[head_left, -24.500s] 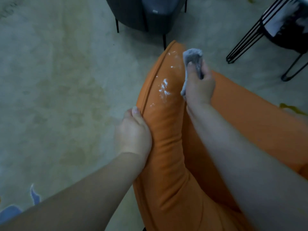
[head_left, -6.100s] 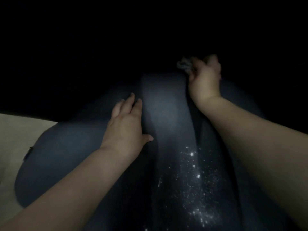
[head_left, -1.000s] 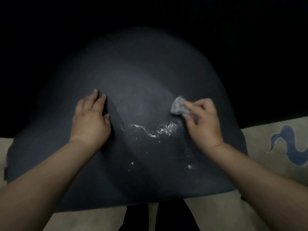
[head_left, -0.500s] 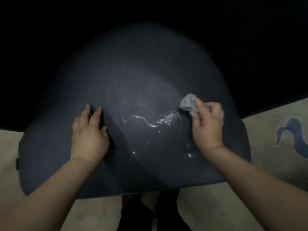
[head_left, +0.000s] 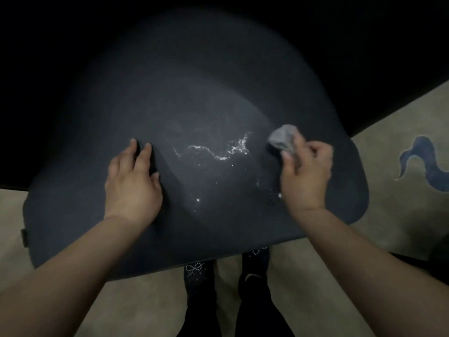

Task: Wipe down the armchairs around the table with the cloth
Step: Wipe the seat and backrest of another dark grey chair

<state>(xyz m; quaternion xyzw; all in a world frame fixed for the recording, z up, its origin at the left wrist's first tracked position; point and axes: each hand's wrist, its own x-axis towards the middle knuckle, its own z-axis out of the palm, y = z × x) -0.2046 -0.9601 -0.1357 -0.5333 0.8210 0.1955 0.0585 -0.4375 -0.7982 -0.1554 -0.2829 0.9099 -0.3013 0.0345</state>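
Top of the dark armchair (head_left: 194, 113) fades into black: can't tell where the upholstery ends. Its legs and base are hidden under the cushion. Small tab on its left edge (head_left: 24, 237) too small to read. Cloth (head_left: 281, 139) is half buried in the right hand (head_left: 306, 173); right fingertips hidden behind it. Left hand (head_left: 132, 181) covers the fabric under its palm, thumb tucked out of sight. Both forearms cut by the bottom corners. 2 dark shoes (head_left: 198, 278) partly under the cushion's front edge; legs cut by the bottom edge. Blue carpet motif (head_left: 422, 161) clipped at the right edge.
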